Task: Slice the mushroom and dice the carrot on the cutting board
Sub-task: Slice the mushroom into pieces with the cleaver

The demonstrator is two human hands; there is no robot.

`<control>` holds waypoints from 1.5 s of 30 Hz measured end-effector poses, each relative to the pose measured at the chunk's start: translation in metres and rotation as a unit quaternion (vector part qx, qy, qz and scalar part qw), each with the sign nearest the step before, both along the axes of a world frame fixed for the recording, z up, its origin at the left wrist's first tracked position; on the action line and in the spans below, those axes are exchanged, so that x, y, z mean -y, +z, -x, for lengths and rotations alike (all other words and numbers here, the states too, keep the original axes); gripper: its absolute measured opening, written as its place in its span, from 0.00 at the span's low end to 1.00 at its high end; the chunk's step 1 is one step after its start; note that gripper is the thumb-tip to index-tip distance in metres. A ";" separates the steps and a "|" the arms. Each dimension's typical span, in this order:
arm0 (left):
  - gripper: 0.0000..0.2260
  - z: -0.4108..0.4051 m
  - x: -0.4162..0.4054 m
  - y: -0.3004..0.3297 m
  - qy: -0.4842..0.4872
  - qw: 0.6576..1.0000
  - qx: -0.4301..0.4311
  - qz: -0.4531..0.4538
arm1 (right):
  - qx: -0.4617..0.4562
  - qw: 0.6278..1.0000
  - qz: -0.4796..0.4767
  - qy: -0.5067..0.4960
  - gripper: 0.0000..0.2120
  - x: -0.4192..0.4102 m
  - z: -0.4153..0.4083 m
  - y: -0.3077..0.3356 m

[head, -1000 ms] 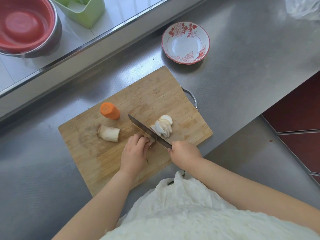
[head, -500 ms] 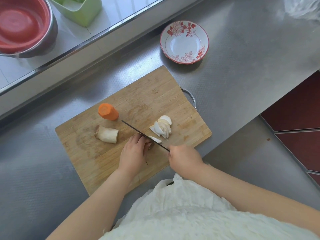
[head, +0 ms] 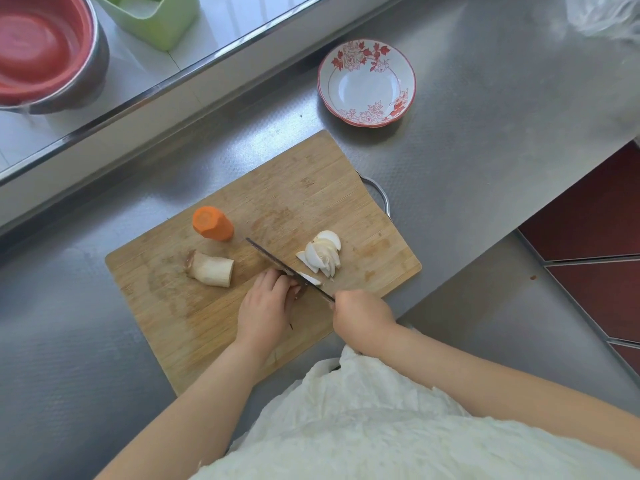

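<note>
Bare cutting board [head: 298, 188] beyond knife [head: 273, 259]

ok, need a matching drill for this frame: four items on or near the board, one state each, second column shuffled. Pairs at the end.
1. carrot piece
2. mushroom slices
3. floral bowl
4. knife

a. empty, on the steel counter beyond the board
b. held by the right hand, blade across the board
c. uncut, at the board's far left
d. fanned in a pile right of the blade

1-c, 2-d, 3-a, 4-b
</note>
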State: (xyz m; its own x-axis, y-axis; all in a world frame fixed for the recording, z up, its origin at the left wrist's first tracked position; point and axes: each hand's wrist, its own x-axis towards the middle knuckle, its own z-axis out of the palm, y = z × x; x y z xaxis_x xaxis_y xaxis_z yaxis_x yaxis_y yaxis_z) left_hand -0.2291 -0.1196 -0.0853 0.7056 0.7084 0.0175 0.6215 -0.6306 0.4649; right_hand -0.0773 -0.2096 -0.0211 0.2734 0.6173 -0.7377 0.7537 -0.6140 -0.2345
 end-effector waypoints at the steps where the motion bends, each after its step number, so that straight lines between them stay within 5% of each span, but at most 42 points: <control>1: 0.13 0.000 0.000 0.000 -0.002 1.000 0.003 -0.006 | -0.008 1.000 0.005 -0.014 0.09 -0.001 -0.002 -0.001; 6: 0.06 0.002 0.004 -0.003 -0.016 0.999 0.013 -0.033 | -0.045 0.995 -0.015 -0.088 0.15 -0.001 -0.010 -0.001; 18: 0.13 -0.002 0.005 0.001 0.006 0.999 0.000 -0.044 | 0.005 0.999 -0.043 0.021 0.10 0.010 0.003 0.016; 22: 0.03 -0.001 0.006 0.000 0.017 0.999 -0.008 -0.038 | 0.001 1.000 -0.024 0.021 0.09 0.006 0.005 0.020; 36: 0.13 0.003 0.006 -0.002 0.008 1.000 0.019 -0.011 | -0.053 0.994 -0.009 -0.098 0.14 0.000 -0.004 0.002; 45: 0.14 0.001 0.007 -0.002 0.018 1.000 0.008 -0.019 | 0.018 0.998 -0.058 0.011 0.09 0.013 0.006 0.018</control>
State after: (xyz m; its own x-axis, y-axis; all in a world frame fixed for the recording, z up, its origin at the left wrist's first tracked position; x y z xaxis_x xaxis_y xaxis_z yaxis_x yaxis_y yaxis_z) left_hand -0.2303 -0.1268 -0.0872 0.6785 0.7324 0.0561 0.6372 -0.6249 0.4511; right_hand -0.0831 -0.2221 -0.0028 0.2831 0.7041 -0.6512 0.7761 -0.5671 -0.2757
